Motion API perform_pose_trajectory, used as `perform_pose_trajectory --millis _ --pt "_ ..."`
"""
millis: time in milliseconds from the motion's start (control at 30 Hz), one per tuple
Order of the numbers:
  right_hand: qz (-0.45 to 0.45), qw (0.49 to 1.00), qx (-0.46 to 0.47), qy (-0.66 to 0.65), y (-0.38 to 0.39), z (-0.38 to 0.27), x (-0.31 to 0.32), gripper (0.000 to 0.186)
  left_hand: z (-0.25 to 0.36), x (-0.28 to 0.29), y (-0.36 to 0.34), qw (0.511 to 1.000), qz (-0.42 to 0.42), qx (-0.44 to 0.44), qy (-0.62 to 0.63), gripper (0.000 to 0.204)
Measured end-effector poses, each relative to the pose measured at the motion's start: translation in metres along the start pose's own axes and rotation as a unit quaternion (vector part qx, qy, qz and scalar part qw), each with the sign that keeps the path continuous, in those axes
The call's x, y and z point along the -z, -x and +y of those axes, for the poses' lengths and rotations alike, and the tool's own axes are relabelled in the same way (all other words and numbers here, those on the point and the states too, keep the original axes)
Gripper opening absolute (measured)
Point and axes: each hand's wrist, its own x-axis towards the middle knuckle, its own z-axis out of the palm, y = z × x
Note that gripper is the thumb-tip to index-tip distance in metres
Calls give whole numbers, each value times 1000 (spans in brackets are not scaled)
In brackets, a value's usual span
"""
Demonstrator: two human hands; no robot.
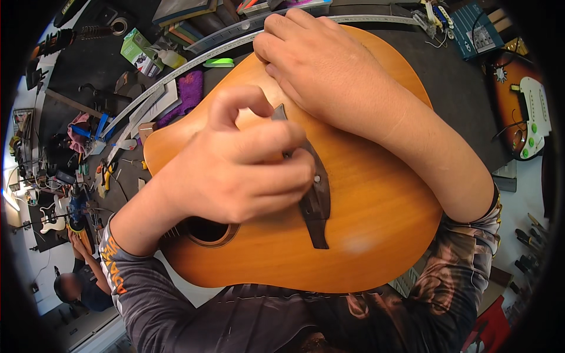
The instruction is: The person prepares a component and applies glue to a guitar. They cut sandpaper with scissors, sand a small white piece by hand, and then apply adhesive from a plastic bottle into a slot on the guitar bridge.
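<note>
Guitar (379, 206) lies face up beneath both hands, spreading out on every side of its dark bridge (318, 199). The left hand (244, 162) is over the bridge's soundhole side, fingers curled inward; whether they pinch anything cannot be told. Beyond the bridge's far end, the right hand (318, 62) rests palm down with bent fingers, their tips hidden. The step in hand looks like fingerwork at the bridge; the next move probably calls for careful left-hand control there, with the right steadying the body.
</note>
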Motion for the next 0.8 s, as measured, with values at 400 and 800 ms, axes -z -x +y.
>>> perform_pose_trajectory --millis 400,800 --pt "-90 995 -5 -42 -8 -1 15 22 7 0 -7 1000 -5 17 24 18" --pt "-83 996 -6 -39 -7 -2 18 22 8 -2 -7 1000 0 5 12 19"
